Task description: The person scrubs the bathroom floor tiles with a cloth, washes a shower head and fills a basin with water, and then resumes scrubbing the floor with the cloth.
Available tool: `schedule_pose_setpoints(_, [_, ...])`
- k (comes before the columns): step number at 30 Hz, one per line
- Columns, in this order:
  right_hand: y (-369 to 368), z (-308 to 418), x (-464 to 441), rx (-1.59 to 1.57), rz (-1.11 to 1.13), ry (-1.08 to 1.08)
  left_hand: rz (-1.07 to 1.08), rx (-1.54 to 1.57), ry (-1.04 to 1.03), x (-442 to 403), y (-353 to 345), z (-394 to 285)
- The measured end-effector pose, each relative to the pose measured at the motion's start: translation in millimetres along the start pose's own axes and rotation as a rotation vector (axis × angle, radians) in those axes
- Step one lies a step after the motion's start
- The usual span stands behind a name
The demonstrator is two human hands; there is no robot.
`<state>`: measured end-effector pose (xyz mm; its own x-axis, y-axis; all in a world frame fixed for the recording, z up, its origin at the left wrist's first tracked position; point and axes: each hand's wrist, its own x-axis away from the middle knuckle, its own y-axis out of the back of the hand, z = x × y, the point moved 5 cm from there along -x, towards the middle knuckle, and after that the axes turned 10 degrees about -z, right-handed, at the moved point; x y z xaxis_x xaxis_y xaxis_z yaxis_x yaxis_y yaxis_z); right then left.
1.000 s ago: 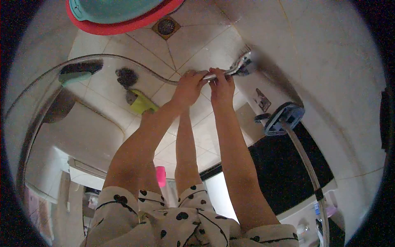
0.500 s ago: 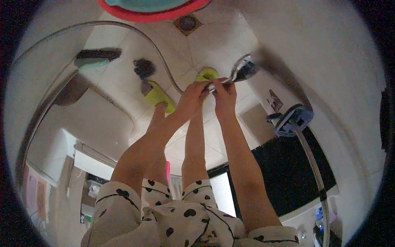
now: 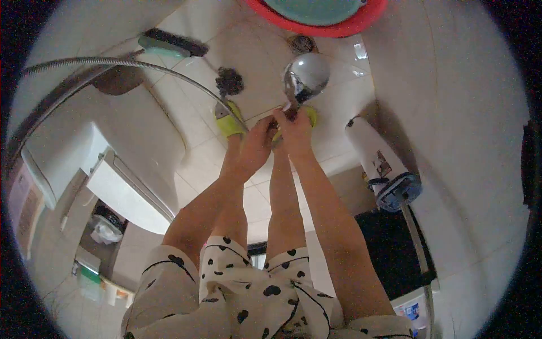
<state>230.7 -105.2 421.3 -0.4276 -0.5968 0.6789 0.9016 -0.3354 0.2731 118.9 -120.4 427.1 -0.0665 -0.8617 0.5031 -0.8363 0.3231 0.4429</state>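
Note:
A chrome shower head [image 3: 314,73] points away from me over the tiled floor. My right hand [image 3: 294,131] is closed around its handle, close below the head. My left hand [image 3: 259,140] is closed at the lower end of the handle, beside the right hand, where the ribbed metal hose [image 3: 141,63] joins; its fingertips are partly hidden. From there the hose arcs away to the left wall. Yellow-green slippers, the left one [image 3: 227,121] in plainer view, are on my feet below the hands.
A red basin [image 3: 353,27] with a pale green one inside stands ahead, near a floor drain [image 3: 299,43]. A green-backed brush [image 3: 164,46] and a dark clump [image 3: 230,82] lie ahead left. Left is a white toilet [image 3: 132,195]; right, a narrow white bucket [image 3: 370,144] with a long handle.
The shower head has swung from pointing right to pointing forward, its round back now showing. Both hands still hold it, and the whole view has shifted.

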Motion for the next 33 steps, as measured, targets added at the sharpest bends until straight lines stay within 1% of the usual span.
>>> schedule_pose_setpoints(3, [-2, -1, 1, -0.076, -0.024, -0.022, -0.077, -0.011, -0.007, 5, 7, -8])
schedule_pose_setpoints(5, [-4, -3, -2, -0.023, -0.014, 0.043, -0.085, -0.05, 0.034, 10, 20, -25])
schedule_pose_setpoints(6, [-13, 9, 2, 0.004, -0.003, 0.082, -0.097, -0.066, 0.055, 12, 31, -28])
schedule_pose_setpoints(9, [-29, 45, 30, 0.364, 0.069, 0.193, -0.164, 0.126, 0.08, 21, 49, -25])
schedule_pose_setpoints(12, [-57, 73, 50, 0.363, 0.218, 0.36, -0.255, 0.198, 0.189, 31, 67, -10])
schedule_pose_setpoints(13, [-68, 76, 51, 0.35, 0.257, 0.39, -0.32, 0.255, 0.113, 29, 69, -4])
schedule_pose_setpoints(15, [-79, 91, 65, 0.348, 0.235, 0.491, -0.436, 0.363, -0.029, 27, 80, 3])
schedule_pose_setpoints(18, [-105, 95, 76, 0.405, 0.216, 0.681, -0.491, 0.376, -0.045, 27, 100, 4])
schedule_pose_setpoints(19, [-114, 93, 80, 0.44, 0.213, 0.746, -0.495, 0.38, -0.008, 29, 105, 11])
schedule_pose_setpoints(21, [-140, 96, 94, 0.514, 0.344, 0.696, -0.497, 0.387, 0.067, 31, 122, 29])
schedule_pose_setpoints(22, [-153, 96, 102, 0.555, 0.416, 0.668, -0.528, 0.451, 0.026, 32, 129, 37])
schedule_pose_setpoints(24, [-176, 86, 116, 0.563, 0.37, 0.701, -0.611, 0.579, -0.049, 38, 148, 56])
schedule_pose_setpoints(25, [-187, 84, 123, 0.56, 0.345, 0.723, -0.611, 0.542, -0.046, 41, 155, 65])
schedule_pose_setpoints(27, [-201, 80, 137, 0.48, 0.394, 0.72, -0.611, 0.465, -0.052, 48, 170, 79])
schedule_pose_setpoints(28, [-210, 80, 145, 0.442, 0.417, 0.721, -0.609, 0.475, -0.034, 53, 178, 86])
schedule_pose_setpoints(31, [-230, 56, 156, 0.487, 0.418, 0.695, -0.59, 0.511, 0.043, 75, 198, 99])
schedule_pose_setpoints(33, [-232, 49, 169, 0.533, 0.487, 0.592, -0.526, 0.534, 0.107, 92, 207, 104])
